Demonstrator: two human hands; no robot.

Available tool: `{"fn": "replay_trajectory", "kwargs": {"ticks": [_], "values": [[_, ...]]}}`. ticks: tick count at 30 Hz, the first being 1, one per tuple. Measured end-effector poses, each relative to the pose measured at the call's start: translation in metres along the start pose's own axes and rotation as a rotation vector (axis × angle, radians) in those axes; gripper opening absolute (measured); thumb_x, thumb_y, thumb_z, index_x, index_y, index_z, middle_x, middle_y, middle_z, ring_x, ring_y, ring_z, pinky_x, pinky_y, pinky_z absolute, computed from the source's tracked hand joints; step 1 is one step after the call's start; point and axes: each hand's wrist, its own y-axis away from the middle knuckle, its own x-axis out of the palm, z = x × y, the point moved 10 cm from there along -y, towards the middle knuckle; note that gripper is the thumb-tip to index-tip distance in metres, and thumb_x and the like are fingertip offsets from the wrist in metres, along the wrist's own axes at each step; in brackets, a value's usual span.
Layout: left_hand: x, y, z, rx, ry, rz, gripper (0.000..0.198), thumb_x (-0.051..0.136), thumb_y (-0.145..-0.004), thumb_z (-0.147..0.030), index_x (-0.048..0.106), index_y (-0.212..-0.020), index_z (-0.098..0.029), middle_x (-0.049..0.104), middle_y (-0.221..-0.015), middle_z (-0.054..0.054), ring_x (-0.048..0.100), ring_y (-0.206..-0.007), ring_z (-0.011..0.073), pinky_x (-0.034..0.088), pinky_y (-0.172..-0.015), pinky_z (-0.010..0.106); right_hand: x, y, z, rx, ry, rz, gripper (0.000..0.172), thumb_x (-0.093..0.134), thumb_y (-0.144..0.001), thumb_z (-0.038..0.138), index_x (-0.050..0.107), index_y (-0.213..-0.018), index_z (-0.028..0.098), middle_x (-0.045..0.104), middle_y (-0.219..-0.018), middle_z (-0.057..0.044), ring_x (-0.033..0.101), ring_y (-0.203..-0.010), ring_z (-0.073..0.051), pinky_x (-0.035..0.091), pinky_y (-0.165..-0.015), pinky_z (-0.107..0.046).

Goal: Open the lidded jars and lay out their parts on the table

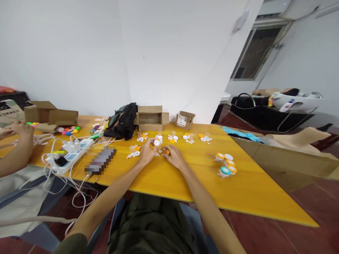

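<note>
My left hand (147,152) is closed, with a small white round disc (156,142) pinched at its fingertips. Close beside it, my right hand (174,156) has its fingers curled around an orange round cap (166,152), low over the table. Small white pieces (157,154) lie between the two hands. Beyond them, loose parts are spread in little groups, among them a yellow ring (172,141), white discs and clear cups. To the left of my left hand lies another group with a white disc (136,153).
Several round-topped pieces (225,171) stand at the right of the yellow table (206,187). An open cardboard box (150,126), a smaller box (184,120) and a black bag (123,121) stand at the back. A phone (101,160), power strip (76,153) and cables lie left, near another person's hands (22,132).
</note>
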Motion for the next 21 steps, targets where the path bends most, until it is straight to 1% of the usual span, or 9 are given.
{"fn": "replay_trajectory", "kwargs": {"ticks": [4,7,11,14,17,21], "values": [[-0.001,0.0,0.0,0.012,0.002,-0.016,0.027,0.063,-0.075,-0.011,0.063,-0.1,-0.022,0.068,-0.086,0.0,0.063,-0.08,0.0155,0.05,-0.074,0.027,0.002,-0.005,0.003,-0.026,-0.042,-0.029,0.021,0.062,-0.083,0.02,0.069,-0.102,0.025,0.071,-0.102,-0.005,0.066,-0.098,-0.022,0.052,-0.09,-0.037],[-0.002,-0.001,0.0,0.022,0.0,-0.021,0.026,0.064,-0.075,-0.012,0.064,-0.099,-0.021,0.069,-0.086,0.0,0.062,-0.079,0.0153,0.05,-0.074,0.027,0.01,-0.01,-0.001,0.0,-0.124,-0.028,0.026,0.057,-0.087,0.022,0.068,-0.11,0.026,0.072,-0.111,-0.006,0.066,-0.102,-0.022,0.051,-0.094,-0.038],[-0.002,-0.001,0.001,0.025,0.002,-0.03,0.027,0.065,-0.074,-0.012,0.065,-0.1,-0.021,0.069,-0.086,0.0,0.062,-0.077,0.015,0.049,-0.073,0.026,0.022,-0.016,-0.009,0.031,-0.244,0.009,0.035,0.053,-0.088,0.024,0.065,-0.121,0.027,0.07,-0.121,-0.007,0.064,-0.11,-0.023,0.05,-0.099,-0.041],[-0.002,-0.002,0.001,0.029,0.001,-0.036,0.027,0.065,-0.074,-0.012,0.065,-0.1,-0.021,0.069,-0.085,0.0,0.062,-0.076,0.015,0.049,-0.072,0.026,0.028,-0.017,-0.014,0.038,-0.302,0.042,0.038,0.051,-0.089,0.025,0.064,-0.124,0.027,0.07,-0.121,-0.006,0.063,-0.114,-0.023,0.049,-0.102,-0.041],[-0.002,-0.001,-0.001,0.029,0.004,-0.04,0.027,0.065,-0.074,-0.011,0.066,-0.099,-0.021,0.069,-0.084,0.0,0.062,-0.075,0.0151,0.049,-0.072,0.026,0.028,-0.017,-0.018,0.045,-0.319,0.04,0.039,0.049,-0.091,0.027,0.063,-0.128,0.027,0.07,-0.122,-0.006,0.063,-0.115,-0.023,0.048,-0.104,-0.041],[-0.002,-0.001,-0.003,0.031,0.011,-0.032,0.026,0.065,-0.074,-0.011,0.066,-0.099,-0.021,0.069,-0.083,0.0,0.062,-0.076,0.0154,0.049,-0.072,0.026,0.028,-0.019,-0.013,0.02,-0.307,0.036,0.041,0.047,-0.091,0.026,0.062,-0.13,0.027,0.068,-0.128,-0.006,0.061,-0.119,-0.023,0.047,-0.106,-0.042]]}}
